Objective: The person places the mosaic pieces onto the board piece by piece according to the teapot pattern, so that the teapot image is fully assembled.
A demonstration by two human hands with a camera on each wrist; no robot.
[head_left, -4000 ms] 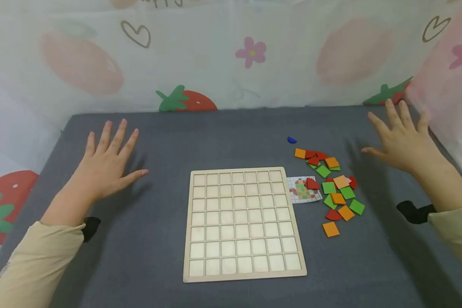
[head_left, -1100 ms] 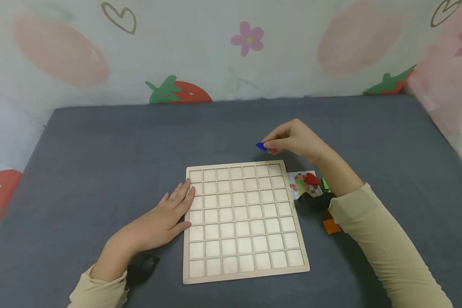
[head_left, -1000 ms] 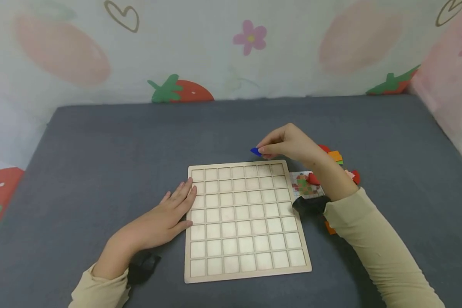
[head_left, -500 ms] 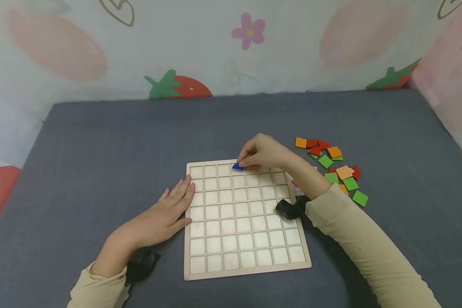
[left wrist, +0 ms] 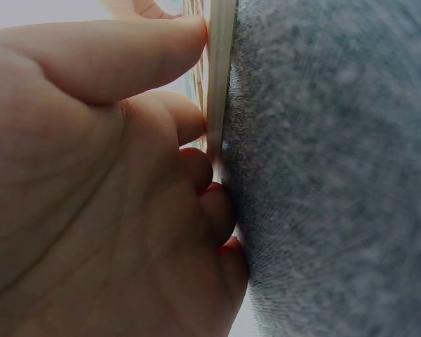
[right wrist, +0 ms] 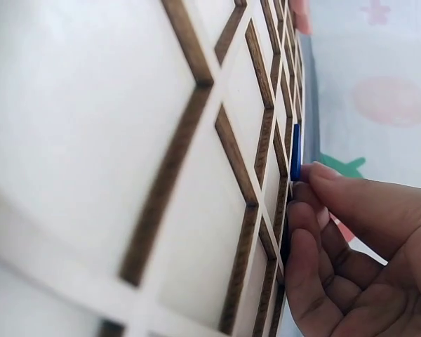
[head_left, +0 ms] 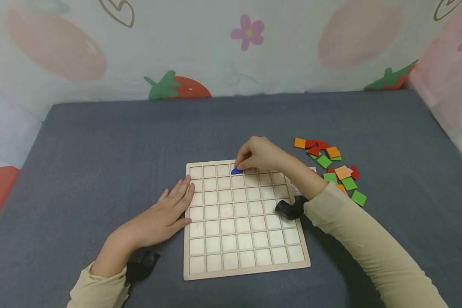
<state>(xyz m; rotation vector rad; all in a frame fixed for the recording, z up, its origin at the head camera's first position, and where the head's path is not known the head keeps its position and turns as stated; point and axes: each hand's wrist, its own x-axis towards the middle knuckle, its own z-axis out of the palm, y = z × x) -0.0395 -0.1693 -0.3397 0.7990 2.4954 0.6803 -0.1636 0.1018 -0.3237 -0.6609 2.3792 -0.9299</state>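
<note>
A square wooden grid board (head_left: 246,269) lies on the grey table. My left hand (head_left: 161,220) rests flat along its left edge, fingers straight, with the fingertips over the rim. In the left wrist view, the thumb and fingers touch the board's side (left wrist: 219,77). My right hand (head_left: 262,154) is over the board's far row and pinches a small blue half-round tile (head_left: 236,171) between thumb and fingertips. That tile sits at a cell near the middle of the far row. In the right wrist view, the blue tile (right wrist: 296,151) stands out just above the grid's dividers.
Right of the board lies a loose pile of orange, green and red tiles (head_left: 324,161). A printed pattern card (head_left: 297,191) by the board's right edge is mostly hidden under my right forearm. A patterned cloth (head_left: 285,51) hangs behind the table.
Both hands have come in from the sides. The left has settled on the board's edge; the right has picked up the blue tile and carried it left and down to the board's far row.
</note>
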